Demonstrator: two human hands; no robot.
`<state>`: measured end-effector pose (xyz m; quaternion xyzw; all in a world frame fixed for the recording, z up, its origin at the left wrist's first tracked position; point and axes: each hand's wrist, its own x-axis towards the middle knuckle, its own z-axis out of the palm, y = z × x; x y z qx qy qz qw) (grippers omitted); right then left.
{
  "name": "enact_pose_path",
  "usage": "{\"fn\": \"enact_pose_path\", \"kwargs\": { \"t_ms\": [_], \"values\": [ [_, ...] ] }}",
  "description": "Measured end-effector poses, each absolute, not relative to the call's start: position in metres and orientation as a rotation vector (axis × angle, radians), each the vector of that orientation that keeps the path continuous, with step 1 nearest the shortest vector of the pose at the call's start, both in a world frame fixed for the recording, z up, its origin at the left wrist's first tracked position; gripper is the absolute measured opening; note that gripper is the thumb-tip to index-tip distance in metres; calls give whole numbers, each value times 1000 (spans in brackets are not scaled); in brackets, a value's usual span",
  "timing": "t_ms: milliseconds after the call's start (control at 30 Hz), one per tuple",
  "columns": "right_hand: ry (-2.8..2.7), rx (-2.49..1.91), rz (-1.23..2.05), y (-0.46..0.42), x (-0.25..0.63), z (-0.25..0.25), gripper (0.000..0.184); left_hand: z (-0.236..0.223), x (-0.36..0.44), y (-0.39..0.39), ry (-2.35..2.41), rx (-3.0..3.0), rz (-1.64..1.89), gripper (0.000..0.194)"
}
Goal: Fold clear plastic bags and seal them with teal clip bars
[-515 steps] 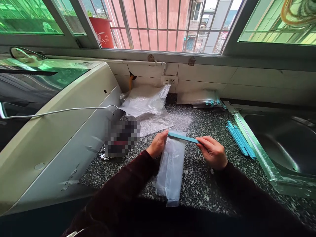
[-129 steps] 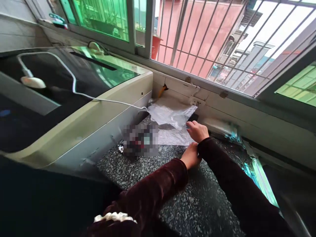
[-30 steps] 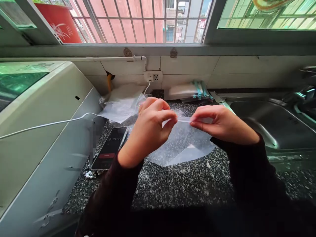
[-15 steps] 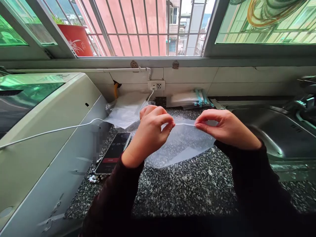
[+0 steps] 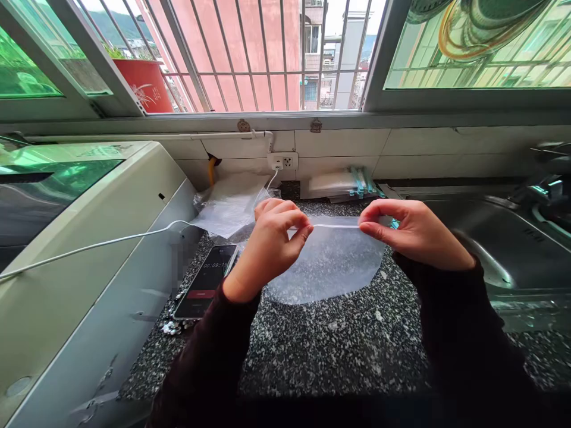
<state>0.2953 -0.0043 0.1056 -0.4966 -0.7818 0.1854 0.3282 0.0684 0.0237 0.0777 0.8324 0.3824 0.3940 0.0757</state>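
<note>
A translucent plastic zip bag hangs between my hands above the speckled countertop. My left hand pinches its top edge between thumb and fingers. At the other end of that edge, my right hand pinches it too, beside a bit of teal that shows behind the fingers. The white top strip is stretched straight between the two pinches. Through the film the dark counter shows, and I make out nothing inside the bag.
Clear plastic bags lie stacked behind my left hand. More bags with teal sliders rest by the wall. A phone showing a timer lies left, beside a pale machine crossed by a white cable. A steel sink is at right.
My right hand has shifted slightly right along the bag's top edge, and the strip between my hands is longer. The bag hangs flatter. The camera view has tilted up a little.
</note>
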Motion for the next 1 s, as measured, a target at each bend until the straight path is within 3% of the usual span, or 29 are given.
{"fn": "enact_pose_path", "kwargs": {
  "t_ms": [1000],
  "values": [
    [-1927, -1191, 372, -7, 282, 102, 16, 82, 69, 18, 1029, 2401, 1211, 10]
  ]
}}
